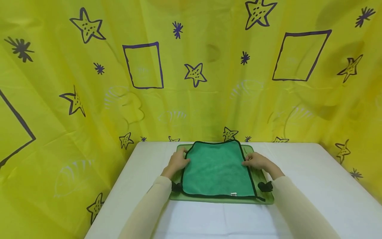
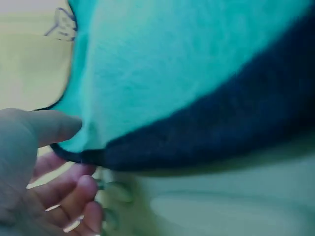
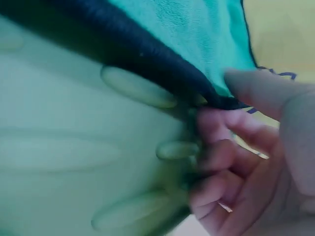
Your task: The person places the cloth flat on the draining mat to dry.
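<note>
A green cloth (image 1: 216, 169) with a dark border and a small white tag is spread over a light green tray (image 1: 203, 200). On its left side, my left hand (image 1: 178, 161) pinches the border, thumb on top and fingers below, as the left wrist view shows the thumb (image 2: 59, 127) on the cloth (image 2: 162, 64). My right hand (image 1: 257, 160) pinches the opposite border. In the right wrist view its thumb (image 3: 256, 88) lies over the cloth edge (image 3: 197, 81), with the curled fingers (image 3: 221, 152) beneath, beside the tray's raised oval bumps (image 3: 138, 87).
The tray lies on a white table (image 1: 197, 220). Behind the table and along both sides hangs a yellow curtain (image 1: 209, 106) printed with stars and frames. Dark straps (image 1: 265, 186) hang at the wrists, over the tray's sides.
</note>
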The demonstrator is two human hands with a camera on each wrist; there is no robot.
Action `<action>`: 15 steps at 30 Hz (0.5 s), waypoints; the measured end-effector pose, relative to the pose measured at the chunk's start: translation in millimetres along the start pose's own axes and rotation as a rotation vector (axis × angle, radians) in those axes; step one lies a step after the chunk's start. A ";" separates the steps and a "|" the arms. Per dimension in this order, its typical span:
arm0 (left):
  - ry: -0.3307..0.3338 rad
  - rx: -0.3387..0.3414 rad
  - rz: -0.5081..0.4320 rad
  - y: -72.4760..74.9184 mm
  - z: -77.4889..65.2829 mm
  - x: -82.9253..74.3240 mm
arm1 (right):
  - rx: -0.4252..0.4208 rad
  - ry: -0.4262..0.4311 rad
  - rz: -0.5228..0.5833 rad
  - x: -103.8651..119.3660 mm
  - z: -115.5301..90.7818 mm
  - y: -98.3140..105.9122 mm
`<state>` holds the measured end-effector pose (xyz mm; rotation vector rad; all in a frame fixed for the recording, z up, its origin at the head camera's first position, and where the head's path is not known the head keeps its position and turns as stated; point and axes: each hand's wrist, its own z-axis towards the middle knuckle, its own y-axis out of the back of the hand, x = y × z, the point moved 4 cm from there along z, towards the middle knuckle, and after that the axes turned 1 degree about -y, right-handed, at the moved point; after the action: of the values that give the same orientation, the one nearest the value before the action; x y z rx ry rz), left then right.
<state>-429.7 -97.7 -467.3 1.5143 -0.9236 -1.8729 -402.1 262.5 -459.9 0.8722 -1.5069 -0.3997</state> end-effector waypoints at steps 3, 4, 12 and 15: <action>-0.006 0.069 -0.048 3.6 -8.4 0.6 | 0.094 -0.027 0.024 -0.4 -9.8 -3.6; -0.010 0.091 -0.056 5.0 -11.4 0.7 | 0.111 -0.033 0.040 0.0 -14.1 -4.5; -0.123 0.240 -0.102 17.3 -37.8 -0.9 | 0.194 0.035 0.179 -0.7 -46.8 -10.8; -0.186 0.304 -0.097 20.5 -45.5 -2.7 | 0.244 0.117 0.210 -2.0 -54.7 -12.5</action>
<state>-384.6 -115.6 -455.2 1.6002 -1.2905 -2.0413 -346.4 269.3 -461.7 0.9000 -1.5401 -0.0099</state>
